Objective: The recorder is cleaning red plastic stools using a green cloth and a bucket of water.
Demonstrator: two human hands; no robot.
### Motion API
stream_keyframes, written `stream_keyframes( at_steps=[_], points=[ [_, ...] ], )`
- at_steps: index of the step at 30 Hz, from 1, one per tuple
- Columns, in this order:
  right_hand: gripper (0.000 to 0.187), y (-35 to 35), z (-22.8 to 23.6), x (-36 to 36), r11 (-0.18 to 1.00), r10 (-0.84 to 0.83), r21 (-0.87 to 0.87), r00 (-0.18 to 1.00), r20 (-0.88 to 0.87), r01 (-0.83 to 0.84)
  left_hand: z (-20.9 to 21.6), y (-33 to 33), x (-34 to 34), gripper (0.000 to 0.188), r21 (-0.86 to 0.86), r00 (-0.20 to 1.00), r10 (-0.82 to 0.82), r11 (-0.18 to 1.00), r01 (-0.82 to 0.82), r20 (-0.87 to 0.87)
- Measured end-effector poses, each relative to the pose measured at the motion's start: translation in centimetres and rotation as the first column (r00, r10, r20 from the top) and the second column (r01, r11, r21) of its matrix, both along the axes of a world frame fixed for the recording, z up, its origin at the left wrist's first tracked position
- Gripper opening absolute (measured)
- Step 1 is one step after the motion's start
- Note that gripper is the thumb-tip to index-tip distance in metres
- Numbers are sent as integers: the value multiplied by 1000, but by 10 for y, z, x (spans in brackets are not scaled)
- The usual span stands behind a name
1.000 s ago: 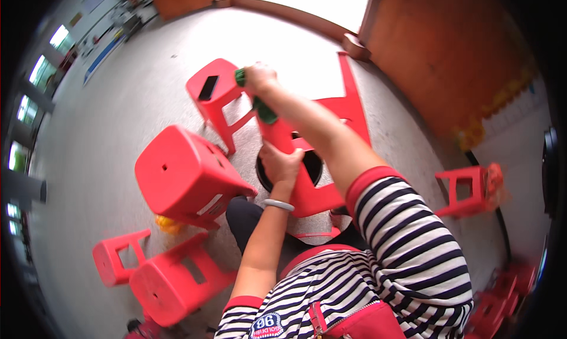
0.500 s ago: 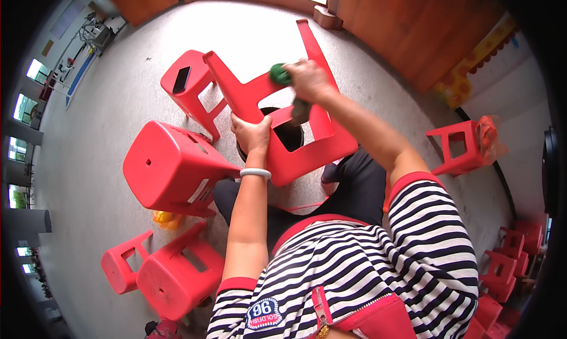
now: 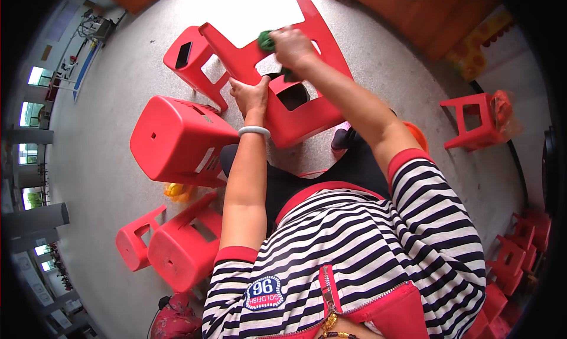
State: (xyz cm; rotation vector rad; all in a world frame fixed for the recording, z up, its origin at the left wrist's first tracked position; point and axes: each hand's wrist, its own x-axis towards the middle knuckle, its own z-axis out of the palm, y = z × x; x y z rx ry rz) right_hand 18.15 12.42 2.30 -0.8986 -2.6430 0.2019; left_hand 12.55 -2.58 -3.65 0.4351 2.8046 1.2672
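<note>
A red plastic stool (image 3: 307,123) is tipped on its side in front of me, its legs pointing away. My left hand (image 3: 251,97) is closed on the near left edge of its frame. In my right hand (image 3: 294,48) is a green cloth (image 3: 267,41), pressed against or just above the crosspiece between the legs; a darker part hangs below the hand. Through the stool's openings shows a black round container (image 3: 293,97), mostly hidden behind it.
To the left stand a large red stool (image 3: 156,138) and another stool (image 3: 204,55) with a black phone (image 3: 184,54) on it. Two more stools (image 3: 180,253) lie nearer me, by a yellow bag (image 3: 179,191). A stool (image 3: 481,120) with an orange plastic bag (image 3: 503,111) is at right.
My view has tilted, so the stool and both hands sit higher in it. The right hand with the green cloth has shifted slightly left along the crosspiece. The left hand keeps its hold.
</note>
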Motion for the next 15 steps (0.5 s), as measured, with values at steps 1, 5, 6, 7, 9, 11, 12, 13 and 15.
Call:
stream_keyframes(
  at_steps=[1,5,6,7,9,11,12,13,15],
  points=[
    [35,-7,-4,-5,998,56,0,998,-8,-56,6,8,5,113,-18,999,-3,1000,3,43],
    [40,-44,17,-13,965,261,-59,964,60,-257,10,-5,-5,116,31,985,-42,999,37,167],
    [43,-41,27,-10,931,342,-166,935,96,-324,7,-9,-10,117,76,985,-72,995,60,157],
    [45,-38,36,-6,885,422,-273,898,126,-378,2,-13,-11,117,80,986,-65,995,53,152],
    [52,-23,33,13,807,372,-490,928,-13,-331,-9,-11,-12,119,125,997,-20,992,11,77],
    [52,-20,20,43,855,235,-419,949,-210,-305,-11,-8,-12,120,136,996,6,991,-17,84],
    [52,-24,18,59,897,189,-347,946,-263,-276,-10,-8,-15,121,218,984,-49,976,11,169],
    [49,-26,9,76,916,190,-270,914,-358,-296,-11,-2,-14,122,300,960,-125,953,46,250],
    [43,-73,33,101,909,170,-336,956,-240,-246,-23,-7,-26,131,295,952,-130,955,45,278]
  ],
)
